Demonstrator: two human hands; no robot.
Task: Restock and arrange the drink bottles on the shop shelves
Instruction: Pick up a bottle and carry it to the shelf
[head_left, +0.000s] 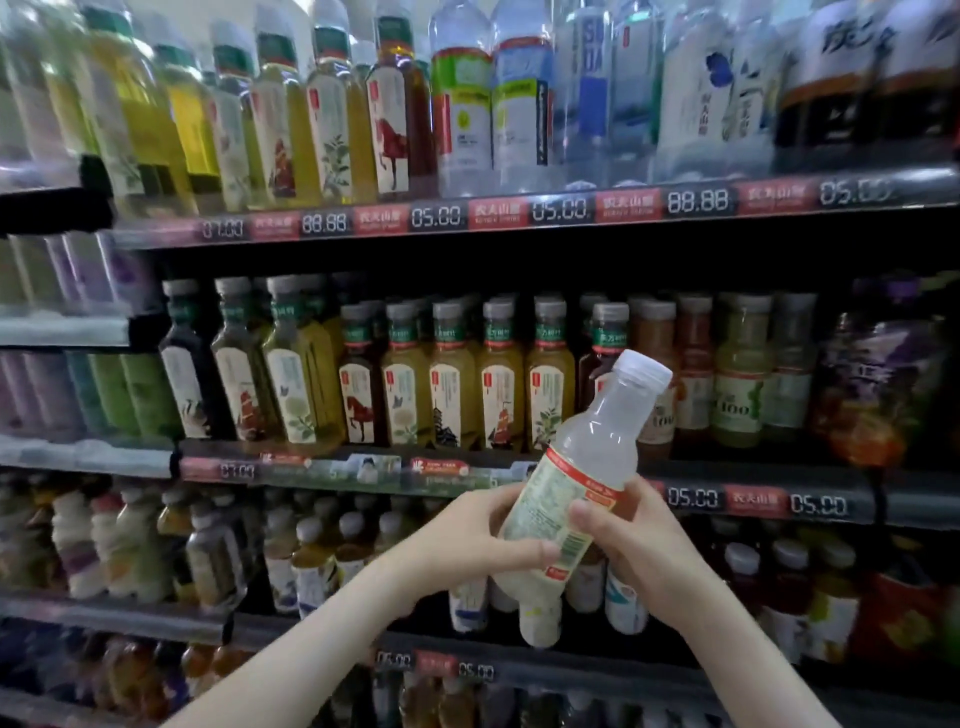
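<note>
A clear bottle of cloudy white drink (597, 447) with a white cap and a green-and-red label tilts to the upper right in front of the shelves. My left hand (467, 540) grips its labelled middle from the left, thumb across the label. My right hand (628, 545) holds the same part from the right, fingers curled round the label. The bottle's base points down toward the lower shelf.
The middle shelf (467, 467) carries rows of tea bottles (452, 384) with grey caps. The top shelf (519, 213) holds taller tea and water bottles. The shelf below (156, 608) holds small pale drink bottles. Juice bottles (737, 374) stand right of the held bottle.
</note>
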